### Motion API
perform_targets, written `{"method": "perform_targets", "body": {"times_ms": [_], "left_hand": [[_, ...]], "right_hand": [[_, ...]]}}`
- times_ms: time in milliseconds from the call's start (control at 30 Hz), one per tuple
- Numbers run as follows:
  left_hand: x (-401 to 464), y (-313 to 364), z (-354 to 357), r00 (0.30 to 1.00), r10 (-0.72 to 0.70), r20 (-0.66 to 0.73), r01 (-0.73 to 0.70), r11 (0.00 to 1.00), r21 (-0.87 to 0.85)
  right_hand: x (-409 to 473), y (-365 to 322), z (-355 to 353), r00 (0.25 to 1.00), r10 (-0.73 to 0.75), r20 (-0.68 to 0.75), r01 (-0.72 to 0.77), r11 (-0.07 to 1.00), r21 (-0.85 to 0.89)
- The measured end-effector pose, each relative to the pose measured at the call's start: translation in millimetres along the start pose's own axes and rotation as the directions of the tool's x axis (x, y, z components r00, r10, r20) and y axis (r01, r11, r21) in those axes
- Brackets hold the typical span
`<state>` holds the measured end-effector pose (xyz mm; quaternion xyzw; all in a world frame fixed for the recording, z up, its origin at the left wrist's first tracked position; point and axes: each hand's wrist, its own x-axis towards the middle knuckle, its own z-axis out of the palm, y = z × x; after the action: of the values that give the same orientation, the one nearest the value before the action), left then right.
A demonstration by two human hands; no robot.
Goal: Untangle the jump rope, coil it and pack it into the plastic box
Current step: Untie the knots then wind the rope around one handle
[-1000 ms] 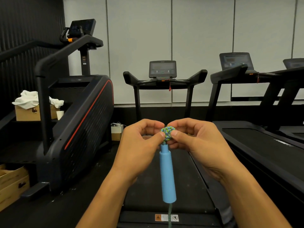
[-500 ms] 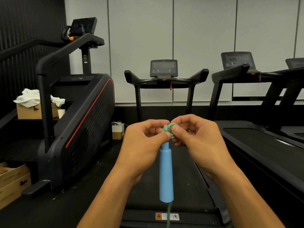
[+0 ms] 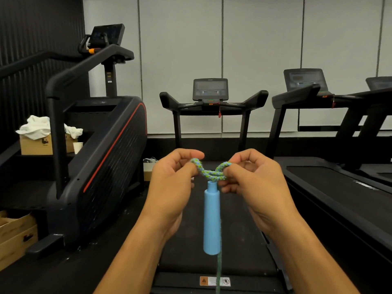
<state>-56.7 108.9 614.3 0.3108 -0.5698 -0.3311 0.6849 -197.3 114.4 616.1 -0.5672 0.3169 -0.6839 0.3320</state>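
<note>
While both forearms reach out over the black treadmill belt, the left hand and right hand hold a blue-and-green braided jump rope up between them at chest height. Each hand's grip is closed on the rope, thumb and curled fingers pinching one end of a short, sagging loop, with open air between the two hands. A light blue cylindrical plastic handle hangs straight down from the loop, touching nothing, and a darker strand of rope drops past its lower end out of view. To the left stands a black stair-climber machine, its side panel close to the left arm. To the right, the raised edge of a second black treadmill borders the right arm. Farther off, against the wall, is a brown cardboard box topped with white cloth.
</note>
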Motion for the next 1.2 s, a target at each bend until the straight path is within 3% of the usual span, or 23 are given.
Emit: {"method": "perform_targets", "body": {"times_ms": [100, 233, 367, 533, 667, 800, 900, 1000, 1200], "left_hand": [[-1.1, 2.9, -3.6, 0.999, -0.013, 0.042, 0.015, 0.999, -0.041], [-5.3, 10.8, -11.0, 0.961, 0.03, 0.276, 0.018, 0.985, -0.17], [-4.3, 8.8, -7.2, 0.977, 0.014, 0.212, 0.036, 0.973, -0.229], [-4.2, 0.0, -0.3, 0.988, -0.008, 0.155, 0.017, 0.998, -0.06], [-3.8, -8.5, 1.1, 0.976, -0.054, 0.212, 0.024, 0.99, 0.14], [-5.8, -9.5, 1.7, 0.962, -0.076, 0.262, 0.012, 0.971, 0.238], [-4.2, -8.7, 1.3, 0.966, -0.044, 0.255, -0.018, 0.972, 0.235], [-0.3, -8.9, -0.7, 0.981, -0.034, 0.193, -0.001, 0.984, 0.176], [1.5, -6.7, -3.1, 0.994, -0.032, 0.105, 0.024, 0.997, 0.075]], "right_hand": [[0.1, -2.8, -0.8, 0.999, 0.035, 0.005, -0.035, 0.995, 0.092], [0.9, -5.8, -2.4, 0.996, 0.087, -0.013, -0.082, 0.968, 0.239], [1.6, -7.6, -4.5, 0.996, 0.085, -0.014, -0.079, 0.965, 0.25], [0.8, -6.4, -3.6, 0.998, 0.067, -0.008, -0.064, 0.978, 0.199], [0.8, -6.6, -4.5, 0.999, 0.048, -0.014, -0.045, 0.982, 0.183], [1.6, -5.2, -3.8, 0.998, 0.048, -0.037, -0.04, 0.98, 0.193], [3.2, -2.9, -5.4, 0.997, 0.036, -0.065, -0.028, 0.992, 0.123], [6.4, -0.3, -12.4, 0.991, -0.015, -0.133, 0.006, 0.998, -0.068], [8.1, 0.8, -17.7, 0.992, -0.084, -0.095, 0.057, 0.964, -0.26]]}}
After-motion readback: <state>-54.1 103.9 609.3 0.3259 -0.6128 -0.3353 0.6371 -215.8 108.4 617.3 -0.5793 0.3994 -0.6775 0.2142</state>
